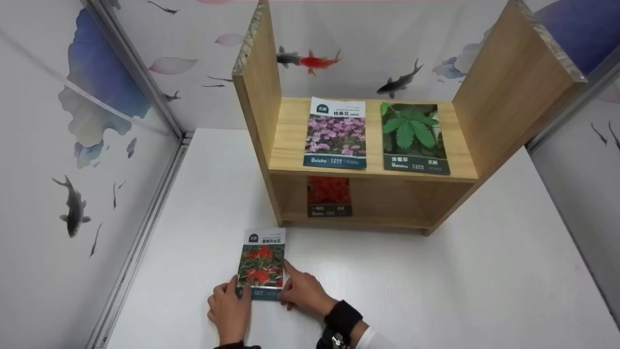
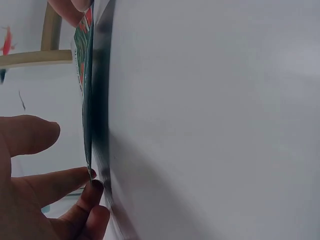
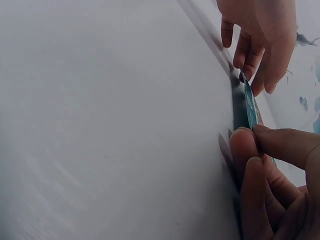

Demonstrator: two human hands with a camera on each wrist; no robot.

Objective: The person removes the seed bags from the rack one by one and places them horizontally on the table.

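Note:
A seed packet [image 1: 261, 264] printed with red flowers lies just above the white table, a dark gap showing beneath it in the left wrist view. My right hand [image 1: 307, 291] pinches its right edge near the lower corner; the thumb [image 3: 280, 142] is on the printed face, with fingers underneath. At the lower left edge, my left hand [image 1: 230, 310] touches the packet with its fingertips [image 2: 82, 175]. Its thumb [image 2: 32, 135] stands apart from the packet, over the printed side.
Behind the hands stands a wooden shelf [image 1: 373, 173]. On its upper board lie a pink-flower packet [image 1: 335, 135] and a green-leaf packet [image 1: 411, 131]. A red-flower packet [image 1: 329, 194] sits on the lower level. The white table [image 1: 484, 281] extends right; patterned walls [image 1: 48, 145] enclose it.

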